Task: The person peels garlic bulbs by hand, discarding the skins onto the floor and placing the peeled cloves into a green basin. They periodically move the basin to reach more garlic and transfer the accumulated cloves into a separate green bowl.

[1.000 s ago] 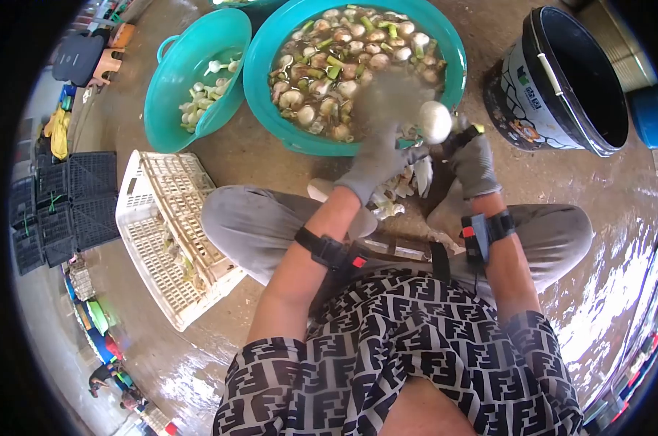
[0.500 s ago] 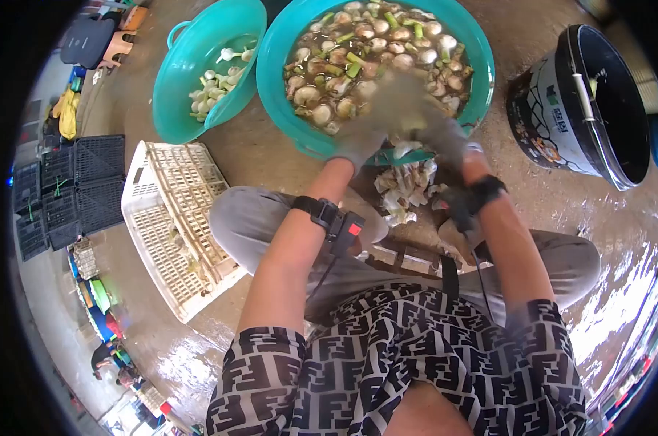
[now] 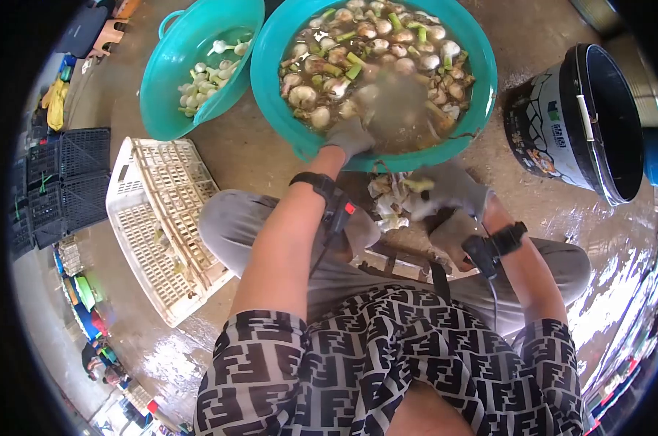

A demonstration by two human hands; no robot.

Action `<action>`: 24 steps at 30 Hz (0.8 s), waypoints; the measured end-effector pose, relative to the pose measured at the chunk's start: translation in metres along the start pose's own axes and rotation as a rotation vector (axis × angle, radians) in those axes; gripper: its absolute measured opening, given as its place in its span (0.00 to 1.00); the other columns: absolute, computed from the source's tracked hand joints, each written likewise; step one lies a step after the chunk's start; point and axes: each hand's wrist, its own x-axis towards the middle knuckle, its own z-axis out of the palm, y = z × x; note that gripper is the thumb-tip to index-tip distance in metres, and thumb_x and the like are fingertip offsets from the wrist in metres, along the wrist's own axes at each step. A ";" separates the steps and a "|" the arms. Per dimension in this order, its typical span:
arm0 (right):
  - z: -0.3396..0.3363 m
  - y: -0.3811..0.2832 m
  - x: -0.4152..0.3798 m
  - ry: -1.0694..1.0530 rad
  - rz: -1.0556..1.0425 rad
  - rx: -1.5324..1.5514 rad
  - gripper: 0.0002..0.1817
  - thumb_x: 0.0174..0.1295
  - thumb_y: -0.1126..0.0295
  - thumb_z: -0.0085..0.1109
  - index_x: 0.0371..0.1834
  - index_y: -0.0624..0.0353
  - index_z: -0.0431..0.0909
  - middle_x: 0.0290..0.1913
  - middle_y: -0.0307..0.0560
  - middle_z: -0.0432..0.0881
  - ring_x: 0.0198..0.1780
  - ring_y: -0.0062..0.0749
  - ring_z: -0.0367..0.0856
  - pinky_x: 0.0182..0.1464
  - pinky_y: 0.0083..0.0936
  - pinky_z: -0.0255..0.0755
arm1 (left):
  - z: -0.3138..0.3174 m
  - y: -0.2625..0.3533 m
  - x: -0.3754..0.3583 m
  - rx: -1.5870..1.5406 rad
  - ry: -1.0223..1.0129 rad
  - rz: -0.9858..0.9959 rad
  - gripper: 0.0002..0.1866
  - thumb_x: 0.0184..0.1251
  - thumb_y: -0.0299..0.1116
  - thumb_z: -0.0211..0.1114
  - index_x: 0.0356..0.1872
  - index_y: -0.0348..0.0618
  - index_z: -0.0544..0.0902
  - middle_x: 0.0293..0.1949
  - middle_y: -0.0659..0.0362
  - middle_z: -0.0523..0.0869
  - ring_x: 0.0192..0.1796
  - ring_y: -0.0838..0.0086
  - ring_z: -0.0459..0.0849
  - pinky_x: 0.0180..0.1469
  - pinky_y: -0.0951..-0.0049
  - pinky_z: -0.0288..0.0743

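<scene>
A large teal basin (image 3: 481, 109) of murky water holds many garlic bulbs (image 3: 405, 65) with cut green stems, their skins brownish. My left hand (image 3: 350, 138), in a grey glove, reaches over the near rim into the water among the bulbs; its fingers are hidden there. Outside the rim, to the right, my gloved right hand (image 3: 449, 192) hangs low over a heap of pale garlic skins (image 3: 389, 207). Motion smears its fingers, and a yellowish-green scrap (image 3: 419, 184) shows at their tips; I cannot tell whether it is gripped.
At the upper left, a tilted teal tub (image 3: 154, 87) contains clean white garlic bulbs (image 3: 205, 87). A white plastic crate (image 3: 154, 218) lies by my left knee. To the right stands a black bucket (image 3: 539, 131). Black crates (image 3: 82, 174) are farther left on the wet floor.
Both hands were together over the basin's near side. My right hand has swung down toward me, over the skins, while my left has stayed by the rim and lowered into the water.
</scene>
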 end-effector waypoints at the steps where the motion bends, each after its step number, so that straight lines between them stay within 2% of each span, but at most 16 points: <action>1: 0.004 0.009 -0.005 0.063 0.037 -0.052 0.24 0.46 0.68 0.62 0.51 0.53 0.76 0.38 0.50 0.82 0.41 0.37 0.80 0.47 0.30 0.72 | -0.005 0.006 -0.010 -0.076 0.004 0.046 0.36 0.45 0.47 0.66 0.55 0.36 0.70 0.49 0.42 0.78 0.53 0.56 0.78 0.54 0.63 0.70; 3: 0.020 0.027 -0.010 0.190 0.111 -0.150 0.22 0.49 0.68 0.61 0.51 0.55 0.76 0.36 0.49 0.82 0.38 0.33 0.80 0.44 0.26 0.72 | -0.021 0.021 -0.038 -0.220 0.007 0.136 0.38 0.44 0.44 0.69 0.57 0.36 0.68 0.49 0.42 0.78 0.52 0.55 0.78 0.54 0.64 0.70; 6: -0.001 0.019 0.010 0.333 0.313 0.364 0.23 0.51 0.63 0.64 0.50 0.58 0.76 0.38 0.49 0.83 0.38 0.32 0.80 0.42 0.24 0.72 | -0.027 0.048 -0.075 -0.322 0.100 0.349 0.40 0.43 0.39 0.69 0.61 0.39 0.64 0.48 0.43 0.79 0.51 0.56 0.79 0.52 0.65 0.71; 7: -0.003 0.013 0.012 0.383 0.381 0.539 0.23 0.52 0.61 0.65 0.50 0.60 0.76 0.38 0.49 0.83 0.37 0.32 0.81 0.41 0.24 0.72 | -0.034 0.061 -0.092 -0.384 0.017 0.324 0.41 0.44 0.37 0.69 0.63 0.41 0.61 0.48 0.43 0.79 0.50 0.57 0.79 0.51 0.65 0.71; 10: 0.003 -0.006 0.018 0.389 0.320 1.031 0.24 0.53 0.60 0.66 0.48 0.65 0.75 0.36 0.44 0.82 0.34 0.24 0.77 0.37 0.22 0.71 | -0.026 0.077 -0.106 -0.427 0.058 0.552 0.41 0.44 0.38 0.70 0.63 0.44 0.62 0.49 0.43 0.78 0.52 0.56 0.78 0.52 0.65 0.71; 11: -0.001 -0.019 0.014 0.519 0.302 1.022 0.23 0.53 0.59 0.66 0.43 0.68 0.76 0.33 0.40 0.80 0.32 0.20 0.74 0.34 0.19 0.69 | -0.029 0.079 -0.111 -0.308 0.057 0.528 0.41 0.46 0.38 0.70 0.63 0.44 0.61 0.51 0.43 0.76 0.54 0.55 0.77 0.53 0.65 0.70; 14: 0.004 -0.010 0.010 0.549 0.383 1.261 0.21 0.53 0.59 0.66 0.38 0.68 0.77 0.32 0.40 0.80 0.31 0.20 0.74 0.33 0.18 0.68 | -0.004 0.071 -0.108 -0.327 0.363 0.722 0.40 0.47 0.39 0.69 0.63 0.44 0.60 0.52 0.45 0.76 0.55 0.54 0.75 0.54 0.64 0.70; 17: -0.011 -0.015 -0.002 0.476 0.349 1.098 0.19 0.54 0.60 0.66 0.36 0.69 0.78 0.29 0.39 0.79 0.30 0.19 0.73 0.32 0.19 0.68 | 0.011 0.070 -0.112 -0.318 0.345 0.698 0.39 0.51 0.42 0.68 0.63 0.44 0.59 0.54 0.46 0.74 0.56 0.54 0.75 0.55 0.63 0.69; 20: -0.026 -0.037 -0.015 0.461 0.456 0.896 0.18 0.55 0.61 0.64 0.35 0.69 0.78 0.27 0.38 0.78 0.29 0.20 0.73 0.31 0.19 0.68 | 0.021 0.069 -0.113 -0.334 0.319 0.742 0.38 0.55 0.46 0.66 0.63 0.44 0.58 0.56 0.45 0.72 0.58 0.53 0.73 0.56 0.62 0.68; 23: -0.015 -0.026 -0.012 0.565 0.336 0.927 0.16 0.56 0.62 0.63 0.33 0.69 0.78 0.25 0.37 0.78 0.27 0.22 0.73 0.29 0.20 0.68 | 0.027 0.070 -0.116 -0.409 0.310 0.679 0.37 0.57 0.49 0.64 0.64 0.45 0.58 0.57 0.43 0.70 0.59 0.51 0.70 0.58 0.62 0.66; 24: -0.012 -0.021 -0.012 0.568 0.313 0.930 0.16 0.56 0.63 0.62 0.33 0.69 0.78 0.24 0.36 0.78 0.26 0.23 0.74 0.29 0.21 0.68 | 0.033 0.069 -0.112 -0.406 0.376 0.716 0.38 0.57 0.50 0.63 0.64 0.44 0.58 0.56 0.43 0.71 0.59 0.51 0.71 0.57 0.62 0.66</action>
